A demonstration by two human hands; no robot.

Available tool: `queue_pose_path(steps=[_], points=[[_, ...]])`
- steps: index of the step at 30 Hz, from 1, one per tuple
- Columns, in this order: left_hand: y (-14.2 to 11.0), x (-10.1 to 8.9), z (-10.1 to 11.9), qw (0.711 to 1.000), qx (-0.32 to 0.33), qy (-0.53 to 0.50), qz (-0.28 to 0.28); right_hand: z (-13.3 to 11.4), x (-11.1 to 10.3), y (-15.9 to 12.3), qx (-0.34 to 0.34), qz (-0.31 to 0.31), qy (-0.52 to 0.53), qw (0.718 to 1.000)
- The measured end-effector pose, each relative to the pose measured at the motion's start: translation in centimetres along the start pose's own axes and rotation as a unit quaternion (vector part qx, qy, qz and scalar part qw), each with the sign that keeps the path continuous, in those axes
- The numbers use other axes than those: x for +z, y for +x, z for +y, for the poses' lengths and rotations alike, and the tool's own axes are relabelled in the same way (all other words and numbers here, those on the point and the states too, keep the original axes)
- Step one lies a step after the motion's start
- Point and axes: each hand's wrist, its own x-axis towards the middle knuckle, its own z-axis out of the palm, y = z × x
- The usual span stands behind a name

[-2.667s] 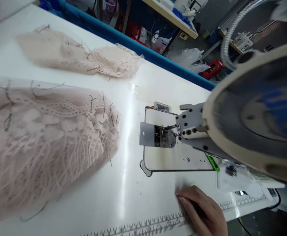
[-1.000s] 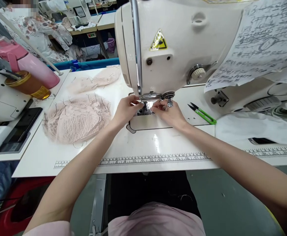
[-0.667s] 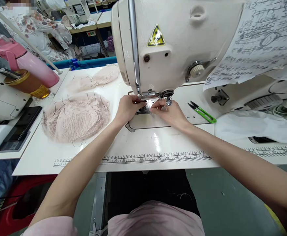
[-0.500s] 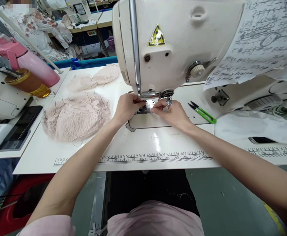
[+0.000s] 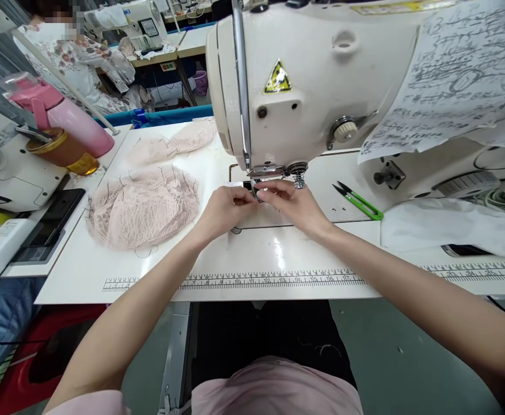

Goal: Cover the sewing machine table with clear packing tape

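Both my hands meet under the head of the white sewing machine (image 5: 312,92), just below the needle area. Thumb and fingers of my left hand (image 5: 224,210) are pinched together at the left edge of a small shiny metal piece (image 5: 255,193), seen nearly edge-on. From the other side my right hand (image 5: 297,206) pinches the same piece between thumb and forefinger. Fingertips hide most of it, so its exact kind does not show. A dark gap in the machine bed (image 5: 278,218) shows just behind the fingertips. Green-handled thread snips (image 5: 360,203) lie right of my right hand.
Pale pink lace fabric (image 5: 148,207) with loose threads lies at left. Beyond it stand a pink bottle (image 5: 77,124) and a brown jar (image 5: 64,153). A printed ruler (image 5: 269,281) runs along the front edge. White cloth (image 5: 446,222) lies at right. A person (image 5: 75,63) sits behind.
My hands have drawn closer together and slightly towards me. The shiny metal, flat between them before, now appears tilted between my fingertips. The view has shifted a little.
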Motion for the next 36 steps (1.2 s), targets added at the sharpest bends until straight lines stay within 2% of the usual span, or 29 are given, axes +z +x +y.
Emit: queue_pose_path(steps=[3,6,9,12,15,19,22,25,29,31,33,36], points=[[-0.6,0.6,-0.1,1.000,0.009,-0.006,0.012,-0.8,1.0,-0.2,0.085,-0.011,0.109,0.990],[-1.4,1.0,-0.2,0.999,0.033,0.017,0.030,-1.2,1.2,-0.5,0.160,-0.021,0.218,0.963],[-2.4,1.3,-0.2,0.988,0.065,0.109,0.083,-1.2,0.9,-0.7,0.190,-0.010,0.292,0.938],[-2.8,1.5,-0.2,0.938,0.191,0.248,0.151,-1.1,0.3,-0.8,0.181,-0.021,0.280,0.943],[-1.9,1.0,-0.6,0.870,0.313,0.360,0.127,-1.0,-0.1,-0.8,0.115,-0.065,0.209,0.969],[-0.2,-0.3,-0.9,0.810,0.327,0.481,0.077,-1.1,-0.2,-0.7,0.069,-0.093,0.143,0.983],[-0.1,-0.9,-1.2,0.787,0.343,0.508,0.074,-1.1,-0.2,-1.0,0.061,-0.112,0.117,0.985],[-1.5,-0.7,-1.9,0.785,0.373,0.490,0.073,-0.9,-0.5,-1.9,0.042,-0.157,0.089,0.983],[-3.4,-0.2,-2.6,0.800,0.397,0.443,0.075,-0.7,-1.0,-2.5,0.051,-0.213,0.066,0.973],[-3.1,-0.2,-2.4,0.810,0.382,0.437,0.082,-0.4,-1.2,-1.8,0.055,-0.192,0.068,0.977],[-2.0,-0.5,-2.0,0.823,0.342,0.445,0.089,-0.1,-1.2,-0.4,0.044,-0.144,0.051,0.987],[0.3,-1.0,-1.5,0.847,0.273,0.445,0.102,0.7,-1.0,1.9,0.003,-0.057,-0.031,0.998]])
